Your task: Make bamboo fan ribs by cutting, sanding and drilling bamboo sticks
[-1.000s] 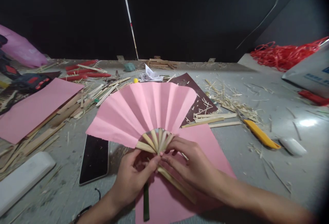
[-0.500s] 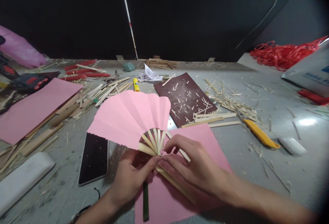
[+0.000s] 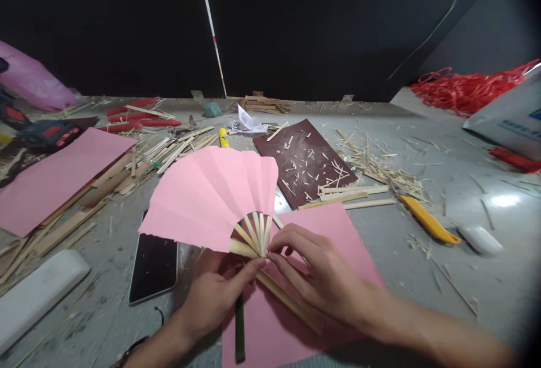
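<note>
A pink paper fan (image 3: pixel 211 193) is spread open, its bamboo ribs (image 3: pixel 256 233) meeting at a pivot at the lower right. Its base is pinched by my left hand (image 3: pixel 215 295), thumb on top and the other fingers partly hidden beneath the fan. At the pivot, my right hand (image 3: pixel 316 266) has thumb and forefinger closed together; anything between them is too small to make out. Beneath both hands lies a pink sheet (image 3: pixel 338 233) with a bamboo strip (image 3: pixel 291 303) and a dark green strip (image 3: pixel 239 328) on it.
Left of my hands are a black tablet (image 3: pixel 153 266) and a white case (image 3: pixel 42 295). Beyond lie a brown board (image 3: pixel 304 159) with shavings, a yellow glue stick (image 3: pixel 224 138) and bamboo strips. A yellow-handled knife (image 3: pixel 429 218) and a white mouse-like object (image 3: pixel 480 239) are on the right.
The fan has tilted slightly, its left edge moving a little left and down. My right fingertips have shifted slightly at the pivot and are closer together.
</note>
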The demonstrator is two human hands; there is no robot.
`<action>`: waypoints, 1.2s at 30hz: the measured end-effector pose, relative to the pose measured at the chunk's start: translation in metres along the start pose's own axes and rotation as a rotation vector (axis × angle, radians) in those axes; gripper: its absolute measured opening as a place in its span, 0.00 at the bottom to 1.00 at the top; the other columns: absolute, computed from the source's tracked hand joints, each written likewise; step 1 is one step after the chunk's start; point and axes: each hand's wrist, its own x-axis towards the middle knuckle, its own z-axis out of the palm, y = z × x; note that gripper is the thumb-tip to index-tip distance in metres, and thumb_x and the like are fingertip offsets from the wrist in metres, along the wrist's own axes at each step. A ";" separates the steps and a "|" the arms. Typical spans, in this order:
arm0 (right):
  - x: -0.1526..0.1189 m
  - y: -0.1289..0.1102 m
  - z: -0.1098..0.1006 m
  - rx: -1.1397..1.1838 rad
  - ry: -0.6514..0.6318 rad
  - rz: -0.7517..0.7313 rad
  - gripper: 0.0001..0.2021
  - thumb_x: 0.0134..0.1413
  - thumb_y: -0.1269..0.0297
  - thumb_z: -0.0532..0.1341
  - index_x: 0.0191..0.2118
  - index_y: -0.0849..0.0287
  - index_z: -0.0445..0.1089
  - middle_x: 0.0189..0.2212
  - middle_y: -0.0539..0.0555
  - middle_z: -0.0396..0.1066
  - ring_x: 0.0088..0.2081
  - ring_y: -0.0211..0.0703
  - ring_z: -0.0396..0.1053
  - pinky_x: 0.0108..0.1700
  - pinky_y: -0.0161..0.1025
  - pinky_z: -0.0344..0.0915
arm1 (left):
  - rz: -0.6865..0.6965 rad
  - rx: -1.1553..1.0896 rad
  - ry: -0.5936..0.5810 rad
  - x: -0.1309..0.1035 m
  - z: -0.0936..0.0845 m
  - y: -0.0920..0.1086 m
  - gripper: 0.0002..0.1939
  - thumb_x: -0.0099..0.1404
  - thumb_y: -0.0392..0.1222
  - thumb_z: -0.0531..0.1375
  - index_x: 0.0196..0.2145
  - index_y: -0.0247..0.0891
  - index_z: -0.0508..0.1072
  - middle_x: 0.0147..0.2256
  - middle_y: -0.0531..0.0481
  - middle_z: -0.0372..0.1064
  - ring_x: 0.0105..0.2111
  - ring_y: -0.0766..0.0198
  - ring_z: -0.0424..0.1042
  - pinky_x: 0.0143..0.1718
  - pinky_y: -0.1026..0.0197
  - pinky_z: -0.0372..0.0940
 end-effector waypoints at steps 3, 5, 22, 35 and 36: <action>0.000 -0.001 -0.001 0.001 -0.009 -0.003 0.04 0.69 0.65 0.59 0.44 0.57 0.69 0.39 0.56 0.74 0.38 0.43 0.71 0.38 0.40 0.68 | -0.078 0.066 -0.031 -0.003 -0.003 -0.007 0.17 0.64 0.53 0.67 0.44 0.39 0.82 0.42 0.43 0.82 0.45 0.52 0.82 0.54 0.52 0.75; 0.001 -0.001 -0.001 -0.008 -0.021 -0.010 0.04 0.70 0.64 0.58 0.44 0.57 0.69 0.39 0.56 0.74 0.37 0.43 0.71 0.38 0.41 0.68 | -0.106 0.065 -0.050 -0.004 -0.004 -0.011 0.17 0.65 0.54 0.67 0.45 0.40 0.81 0.42 0.42 0.82 0.46 0.53 0.81 0.57 0.49 0.72; 0.007 0.000 -0.006 0.167 0.124 0.305 0.04 0.66 0.64 0.62 0.39 0.57 0.70 0.33 0.52 0.76 0.33 0.41 0.75 0.33 0.38 0.70 | -0.013 -0.214 -0.148 0.001 -0.002 0.005 0.11 0.67 0.47 0.66 0.36 0.36 0.74 0.23 0.52 0.73 0.18 0.66 0.72 0.19 0.68 0.68; -0.004 -0.007 0.013 0.142 0.161 0.022 0.06 0.61 0.72 0.64 0.43 0.57 0.71 0.39 0.53 0.75 0.40 0.42 0.73 0.42 0.40 0.72 | 0.744 0.489 -0.047 -0.005 -0.001 0.010 0.14 0.64 0.32 0.62 0.48 0.40 0.72 0.42 0.46 0.78 0.41 0.58 0.79 0.40 0.61 0.73; -0.004 -0.007 0.013 0.170 0.178 0.068 0.04 0.64 0.70 0.63 0.43 0.57 0.72 0.38 0.53 0.75 0.39 0.42 0.74 0.41 0.40 0.73 | 0.726 0.482 -0.033 -0.005 -0.002 0.011 0.15 0.66 0.33 0.63 0.50 0.40 0.71 0.43 0.46 0.77 0.41 0.59 0.78 0.41 0.61 0.73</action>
